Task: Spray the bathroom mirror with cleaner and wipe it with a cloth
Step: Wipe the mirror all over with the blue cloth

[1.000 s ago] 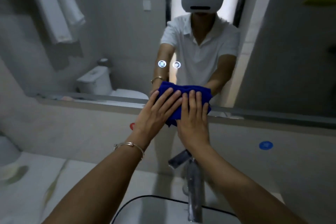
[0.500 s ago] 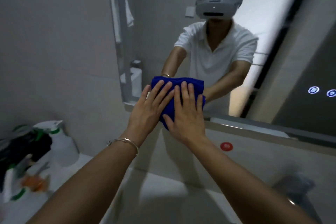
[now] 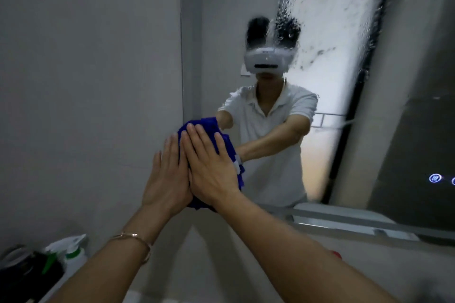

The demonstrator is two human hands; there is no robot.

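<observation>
Both hands are flat on the cloth (image 3: 222, 141), fingers straight, pressing rather than gripping. The right hand (image 3: 211, 172) lies partly over the left hand (image 3: 167, 179). The blue cloth is squashed against the mirror (image 3: 406, 130) near its left edge, about 8 o'clock on the glass.

What I'd worry about:
- The cloth is right at the mirror's edge and the left fingers look like they're over the frame or wall, so a push toward 9 o'clock could slide the cloth off the glass.
- Nobody's actually pinching the cloth. With open palms on wet glass it could bunch up or slip out and drop toward the ledge (image 3: 344, 225) at 6 o'clock.
- There's a big patch of spray droplets (image 3: 285, 19) at 12 o'clock, well above the cloth. Left alone it'll probably run down in streaks over the wiped part.
- Reaching that high means leaning in, and an elbow could knock the stuff in the corner.

Containers: a white spray bottle (image 3: 73, 252) with green trim stands on the counter at 7 o'clock from the hands, well apart from them. It's opaque, so I can't tell how much is in it. There's dark, blurry clutter (image 3: 24, 275) just beside it, and I can't make out what that is.
</observation>
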